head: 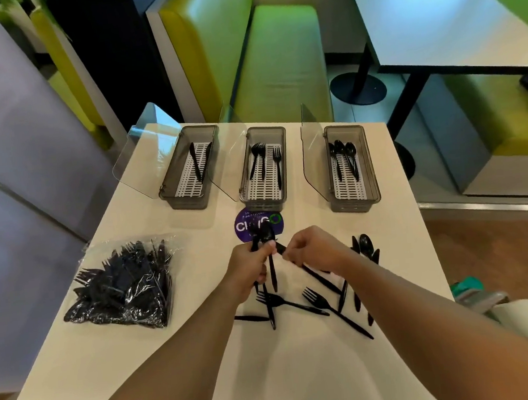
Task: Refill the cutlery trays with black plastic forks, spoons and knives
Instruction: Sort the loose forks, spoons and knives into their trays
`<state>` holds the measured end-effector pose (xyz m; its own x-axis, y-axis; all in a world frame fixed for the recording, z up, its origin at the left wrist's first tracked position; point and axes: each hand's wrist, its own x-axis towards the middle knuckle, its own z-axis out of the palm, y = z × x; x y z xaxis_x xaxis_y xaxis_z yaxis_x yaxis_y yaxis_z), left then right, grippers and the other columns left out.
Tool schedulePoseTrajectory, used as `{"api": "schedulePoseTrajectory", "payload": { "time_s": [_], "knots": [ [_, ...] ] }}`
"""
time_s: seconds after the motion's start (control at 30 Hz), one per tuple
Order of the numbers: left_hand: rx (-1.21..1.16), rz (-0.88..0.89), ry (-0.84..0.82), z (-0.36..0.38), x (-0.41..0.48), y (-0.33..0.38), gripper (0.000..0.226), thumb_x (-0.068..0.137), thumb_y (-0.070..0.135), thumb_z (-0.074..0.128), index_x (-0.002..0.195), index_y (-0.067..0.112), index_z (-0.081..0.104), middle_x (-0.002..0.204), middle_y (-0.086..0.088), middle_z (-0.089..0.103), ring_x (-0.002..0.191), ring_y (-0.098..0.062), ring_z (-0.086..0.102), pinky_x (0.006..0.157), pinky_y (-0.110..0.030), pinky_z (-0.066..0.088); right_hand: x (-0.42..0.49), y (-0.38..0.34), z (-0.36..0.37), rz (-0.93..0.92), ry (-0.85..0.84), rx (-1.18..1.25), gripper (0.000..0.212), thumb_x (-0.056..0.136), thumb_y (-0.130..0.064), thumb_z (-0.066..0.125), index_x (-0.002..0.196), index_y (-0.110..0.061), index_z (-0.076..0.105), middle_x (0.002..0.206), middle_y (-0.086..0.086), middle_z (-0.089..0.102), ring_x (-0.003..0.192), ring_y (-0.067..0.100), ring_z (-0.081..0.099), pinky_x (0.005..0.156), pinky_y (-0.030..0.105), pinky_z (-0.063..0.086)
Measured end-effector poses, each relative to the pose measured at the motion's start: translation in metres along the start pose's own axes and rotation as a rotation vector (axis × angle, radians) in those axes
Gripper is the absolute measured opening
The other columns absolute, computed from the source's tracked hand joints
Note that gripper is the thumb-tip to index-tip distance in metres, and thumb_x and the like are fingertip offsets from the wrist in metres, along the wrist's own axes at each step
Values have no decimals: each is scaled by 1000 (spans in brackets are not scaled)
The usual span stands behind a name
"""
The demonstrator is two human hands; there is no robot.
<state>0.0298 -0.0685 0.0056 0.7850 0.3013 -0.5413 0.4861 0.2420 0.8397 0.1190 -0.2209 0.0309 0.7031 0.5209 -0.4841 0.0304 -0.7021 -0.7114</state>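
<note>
Three grey trays with open clear lids stand across the far part of the white table [162,364]: a knife tray [188,166], a fork tray [264,167] and a spoon tray [350,167], each with a few black pieces inside. My left hand [249,265] grips a small bunch of black spoons [267,235], bowls up. My right hand [316,249] pinches a black piece of cutlery [280,247] right beside the left hand. Loose forks [317,301], spoons [365,245] and knives lie scattered on the table under and right of my hands.
A clear plastic bag [125,284] full of black cutlery lies at the table's left side. A round purple sticker [258,223] sits in front of the fork tray. Green benches and another table stand beyond the far edge.
</note>
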Motion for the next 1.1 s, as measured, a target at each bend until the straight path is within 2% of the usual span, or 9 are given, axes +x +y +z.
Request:
{"api": "schedulePoseTrajectory", "payload": {
  "time_s": [0.07, 0.13, 0.23, 0.33, 0.4, 0.53, 0.77, 0.9, 1.1],
  "knots": [
    [16, 7, 26, -6, 0, -3, 22, 100, 26, 62, 85, 10, 66, 64, 1, 44, 45, -8, 31, 41, -22, 28, 7, 9, -4, 2, 128, -180, 5, 89, -21, 71, 86, -17, 73, 85, 0, 73, 82, 17, 67, 79, 38, 59],
    [37, 29, 63, -11, 0, -5, 28, 100, 31, 61, 81, 11, 65, 64, 0, 43, 46, -10, 34, 42, -22, 30, 8, 13, -6, 39, 136, -333, 7, 88, -23, 70, 93, -19, 68, 93, -1, 70, 89, 20, 65, 83, 39, 58],
    [72, 114, 174, -14, -2, -6, 35, 102, 37, 57, 75, 14, 61, 55, 8, 47, 52, -11, 41, 50, -24, 35, 9, 15, -4, 71, 82, -527, 29, 87, -32, 74, 110, -19, 64, 107, 2, 65, 99, 21, 61, 87, 37, 55],
    [45, 194, 245, -18, -4, -6, 39, 105, 34, 51, 71, 14, 56, 55, 8, 52, 52, -9, 45, 53, -24, 39, 11, 15, 3, 82, 45, -647, 41, 84, -38, 77, 114, -16, 61, 110, 4, 63, 101, 23, 60, 88, 39, 55],
    [12, 214, 241, -20, -3, -3, 39, 106, 32, 48, 72, 13, 53, 58, 3, 53, 54, -12, 46, 55, -26, 40, 11, 14, 5, 93, 52, -670, 37, 86, -32, 77, 115, -15, 61, 109, 5, 64, 99, 23, 62, 86, 38, 56],
    [-63, 154, 198, -20, -5, 1, 35, 108, 31, 44, 78, 13, 49, 58, 0, 50, 48, -13, 45, 45, -26, 38, 12, 11, 9, 111, 77, -686, 26, 90, -18, 69, 115, -14, 62, 99, 4, 61, 90, 23, 63, 79, 33, 56],
    [-137, 89, 171, -30, -9, -10, 34, 107, 35, 45, 80, 13, 49, 58, 0, 47, 47, -14, 42, 47, -28, 41, 13, -1, 23, 94, 21, -758, 30, 89, -20, 70, 116, -13, 58, 99, 4, 58, 89, 21, 59, 74, 31, 51],
    [-133, 72, 162, -28, -8, -11, 35, 107, 34, 45, 79, 14, 48, 59, 0, 47, 47, -15, 41, 46, -27, 40, 14, 0, 22, 100, 28, -770, 31, 90, -18, 68, 119, -12, 58, 114, 8, 62, 92, 23, 58, 73, 30, 47],
    [-135, 61, 166, -36, -10, -14, 33, 107, 34, 44, 82, 14, 48, 60, 0, 46, 46, -14, 40, 44, -26, 39, 17, -6, 26, 94, 62, -748, 29, 93, -14, 66, 120, -9, 58, 119, 12, 62, 103, 26, 64, 76, 31, 48]
  ]
}}
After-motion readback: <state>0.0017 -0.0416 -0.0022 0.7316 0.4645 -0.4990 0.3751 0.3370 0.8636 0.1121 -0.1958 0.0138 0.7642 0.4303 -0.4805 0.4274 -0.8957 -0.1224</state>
